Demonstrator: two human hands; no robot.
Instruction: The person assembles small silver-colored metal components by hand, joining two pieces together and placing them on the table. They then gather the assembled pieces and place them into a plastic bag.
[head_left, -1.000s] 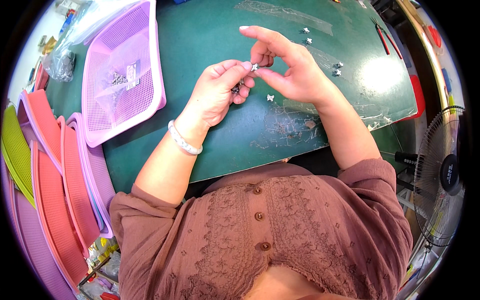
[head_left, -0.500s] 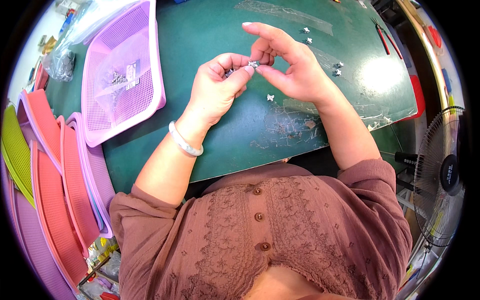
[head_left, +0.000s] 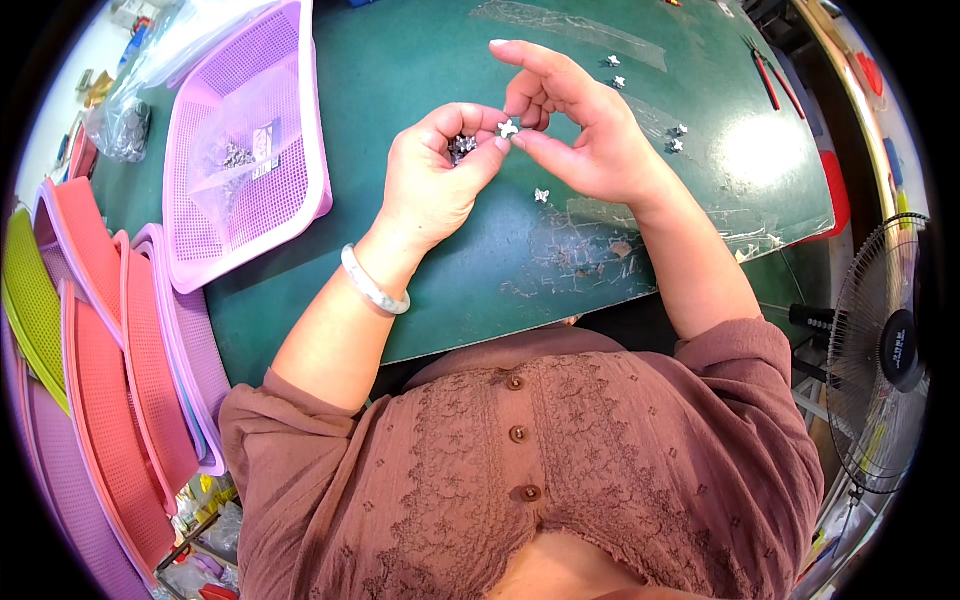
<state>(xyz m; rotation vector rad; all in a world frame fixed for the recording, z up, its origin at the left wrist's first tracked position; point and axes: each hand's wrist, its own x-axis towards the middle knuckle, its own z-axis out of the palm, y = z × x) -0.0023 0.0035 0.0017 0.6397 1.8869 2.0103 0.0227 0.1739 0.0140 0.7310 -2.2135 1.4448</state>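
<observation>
A workshop; scuffed green worktable (head_left: 440, 290); small silvery parts (head_left: 542, 196); red-handled pliers (head_left: 767, 84); stacked perforated baskets (head_left: 110, 420).

Small silver-grey four-lobed part (head_left: 508, 129) pinched at tips of my left fingers (head_left: 485, 161), lobed face up toward me. My right fingers (head_left: 541, 153) right beside it, contact unclear. More grey metallic pieces (head_left: 462, 148) bunched deeper in my left fingers, partly hidden.

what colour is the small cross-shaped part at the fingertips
The small cross-shaped part looks pale silvery white, clearest in the head view.
</observation>
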